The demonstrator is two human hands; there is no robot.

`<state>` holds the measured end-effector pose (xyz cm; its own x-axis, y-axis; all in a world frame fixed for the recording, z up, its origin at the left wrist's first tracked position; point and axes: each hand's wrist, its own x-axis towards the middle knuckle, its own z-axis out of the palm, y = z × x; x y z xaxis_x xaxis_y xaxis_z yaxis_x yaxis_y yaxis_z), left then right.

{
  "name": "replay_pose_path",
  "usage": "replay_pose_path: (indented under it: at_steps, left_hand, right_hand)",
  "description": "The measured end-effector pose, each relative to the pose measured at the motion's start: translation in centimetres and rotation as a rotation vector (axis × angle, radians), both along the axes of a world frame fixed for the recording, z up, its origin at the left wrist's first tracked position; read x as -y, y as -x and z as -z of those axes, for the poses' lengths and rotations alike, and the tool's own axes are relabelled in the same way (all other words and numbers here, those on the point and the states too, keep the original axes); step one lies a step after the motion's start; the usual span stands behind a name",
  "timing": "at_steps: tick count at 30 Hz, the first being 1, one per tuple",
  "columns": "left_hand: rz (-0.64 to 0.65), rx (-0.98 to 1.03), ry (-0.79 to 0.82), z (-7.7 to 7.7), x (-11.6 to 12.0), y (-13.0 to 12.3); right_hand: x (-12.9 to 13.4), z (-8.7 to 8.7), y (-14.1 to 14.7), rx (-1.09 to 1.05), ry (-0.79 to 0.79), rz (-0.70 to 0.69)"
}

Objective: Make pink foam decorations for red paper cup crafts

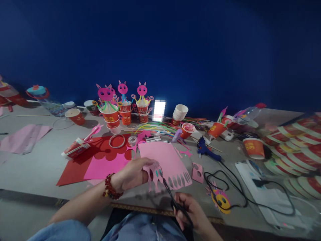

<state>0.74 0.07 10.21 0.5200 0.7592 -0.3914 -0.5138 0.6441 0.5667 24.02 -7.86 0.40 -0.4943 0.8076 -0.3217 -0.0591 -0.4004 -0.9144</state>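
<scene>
My left hand (132, 174), with a beaded bracelet at the wrist, pinches a small pale pink craft piece (155, 170) with cut-out gaps in it. My right hand (190, 207) grips dark-handled scissors (168, 189), whose blades reach up to that piece. How far apart the blades are is hard to make out. Underneath lies a large pale pink sheet (163, 152), its near edge cut into a row of pointed oval gaps. Left of it, a bright pink sheet (106, 169) lies over a red sheet (71, 170).
Paper cups with pink animal figures (142, 89) stand at the back. A blue glue gun (208, 150) lies to the right, its black cable looping past a yellow figure (222, 202) and a white power strip (260, 197). Stacked cups (296, 144) fill the far right.
</scene>
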Motion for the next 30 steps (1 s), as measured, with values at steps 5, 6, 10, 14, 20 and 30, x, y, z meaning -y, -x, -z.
replay_pose_path:
  at_steps: [5,6,10,14,20,30]
  left_hand:
    - [-0.052,-0.05,0.01,0.2,0.6,-0.4]
    - [-0.052,-0.054,0.002,0.2,0.7,-0.4]
    - [-0.022,-0.059,-0.034,-0.1,0.9,-0.5]
    - [0.033,-0.057,-0.033,-0.1,0.9,-0.5]
    - [0.06,-0.017,-0.032,-0.3,0.8,-0.5]
    - [0.011,-0.014,0.008,-0.5,0.9,-0.6]
  right_hand:
    - [0.4,1.3,0.3,-0.073,0.011,0.041]
    - [0.4,1.2,0.3,-0.083,0.018,0.039]
    - [0.3,0.6,0.4,-0.107,0.043,0.003]
    - [0.1,0.2,0.6,-0.122,0.038,0.002]
    - [0.0,0.3,0.9,-0.124,0.006,0.0]
    - [0.1,1.4,1.0,-0.146,0.035,0.056]
